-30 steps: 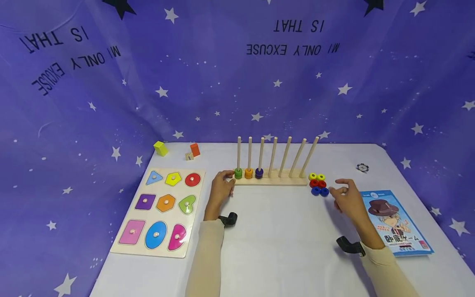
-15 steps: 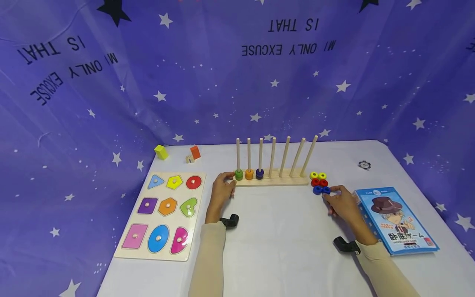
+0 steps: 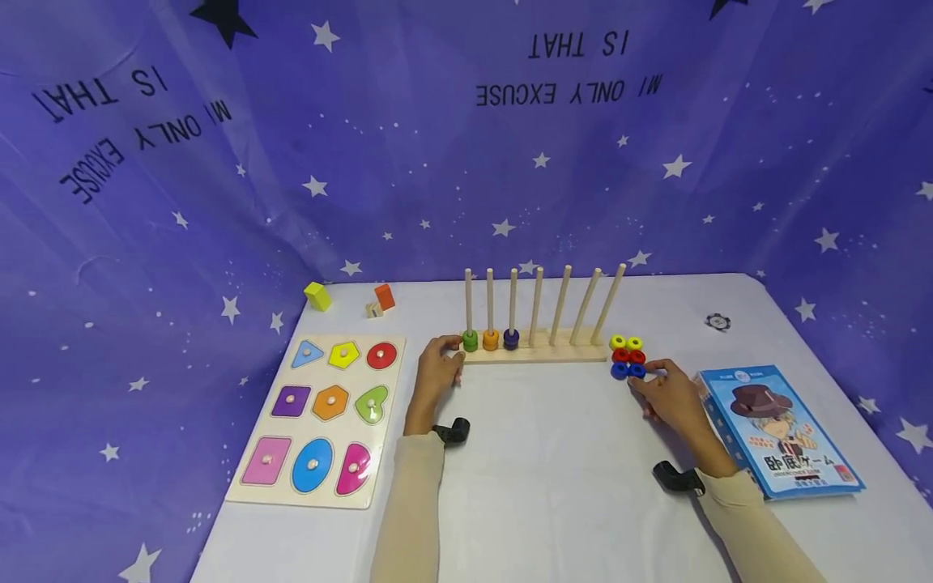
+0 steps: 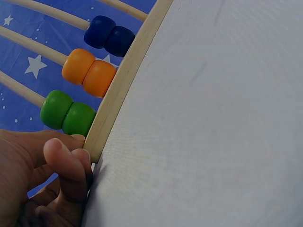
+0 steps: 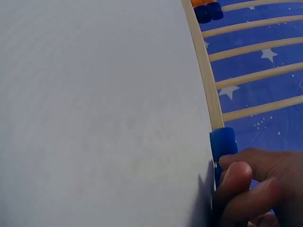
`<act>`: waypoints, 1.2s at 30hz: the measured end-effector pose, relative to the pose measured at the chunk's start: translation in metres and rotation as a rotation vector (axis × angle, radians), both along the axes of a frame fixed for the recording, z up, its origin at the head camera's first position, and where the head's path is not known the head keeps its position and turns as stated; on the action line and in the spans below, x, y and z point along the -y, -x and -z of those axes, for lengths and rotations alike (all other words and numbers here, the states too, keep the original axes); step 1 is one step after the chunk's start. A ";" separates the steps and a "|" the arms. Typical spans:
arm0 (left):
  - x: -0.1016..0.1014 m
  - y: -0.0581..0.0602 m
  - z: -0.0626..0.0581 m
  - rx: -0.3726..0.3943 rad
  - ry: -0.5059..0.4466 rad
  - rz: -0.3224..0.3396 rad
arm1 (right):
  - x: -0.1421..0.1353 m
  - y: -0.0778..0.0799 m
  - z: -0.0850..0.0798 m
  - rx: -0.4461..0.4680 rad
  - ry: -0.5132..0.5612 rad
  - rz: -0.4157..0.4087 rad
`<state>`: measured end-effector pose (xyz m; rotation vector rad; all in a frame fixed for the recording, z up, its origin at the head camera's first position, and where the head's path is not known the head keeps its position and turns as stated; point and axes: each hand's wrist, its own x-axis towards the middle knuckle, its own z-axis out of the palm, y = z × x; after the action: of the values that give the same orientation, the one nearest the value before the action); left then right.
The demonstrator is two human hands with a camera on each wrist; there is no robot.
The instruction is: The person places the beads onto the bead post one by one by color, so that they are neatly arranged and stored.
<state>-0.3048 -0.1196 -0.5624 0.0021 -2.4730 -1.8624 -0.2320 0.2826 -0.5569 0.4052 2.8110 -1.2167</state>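
A wooden peg rack (image 3: 539, 356) with several upright pegs stands at the back of the table. Its three leftmost pegs carry a pair of beads each: green beads (image 4: 68, 113), orange beads (image 4: 89, 73) and dark blue beads (image 4: 110, 37). My left hand (image 3: 437, 368) holds the left end of the rack's base between thumb and fingers. Beyond the right end lie yellow beads (image 3: 618, 342), red beads (image 3: 621, 355) and two blue beads (image 3: 619, 371), in pairs. My right hand (image 3: 670, 397) pinches the right-hand blue bead (image 3: 637, 371) with thumb and index finger; its other fingers are curled.
At left lies a shape puzzle board (image 3: 386, 429) with knobbed pieces. Behind it are a yellow block (image 3: 317, 296), an orange block (image 3: 385, 296) and a small patterned cube (image 3: 374, 310). A blue box (image 3: 809, 474) lies beside my right forearm, and a poker chip (image 3: 717, 322) farther back.
My right hand has moved left to the blue beads, and its thumb and index finger have closed on the right-hand one. The left hand stays at the rack's end.
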 end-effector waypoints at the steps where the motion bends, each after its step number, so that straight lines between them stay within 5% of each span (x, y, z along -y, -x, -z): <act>1: 0.000 0.000 0.001 0.003 -0.007 0.001 | 0.000 0.000 0.001 -0.003 -0.003 -0.004; 11: -0.001 0.001 0.002 -0.008 -0.026 0.003 | 0.001 -0.007 -0.010 -0.058 -0.015 0.052; 17: -0.002 0.003 0.003 -0.018 -0.022 0.012 | 0.027 -0.013 -0.072 -0.244 -0.064 0.008; 26: 0.004 0.000 0.003 -0.003 -0.011 -0.015 | 0.110 0.017 -0.179 -0.419 -0.101 -0.234; 30: 0.005 0.001 0.005 0.004 -0.009 -0.011 | 0.137 0.035 -0.200 -0.415 -0.103 -0.308; 36: 0.003 0.002 0.005 -0.014 -0.003 0.000 | 0.154 0.059 -0.205 -0.405 -0.118 -0.326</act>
<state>-0.3072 -0.1231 -0.5674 -0.0101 -2.4615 -1.8593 -0.2912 0.1290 -0.3522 -0.3262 3.1148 -1.1727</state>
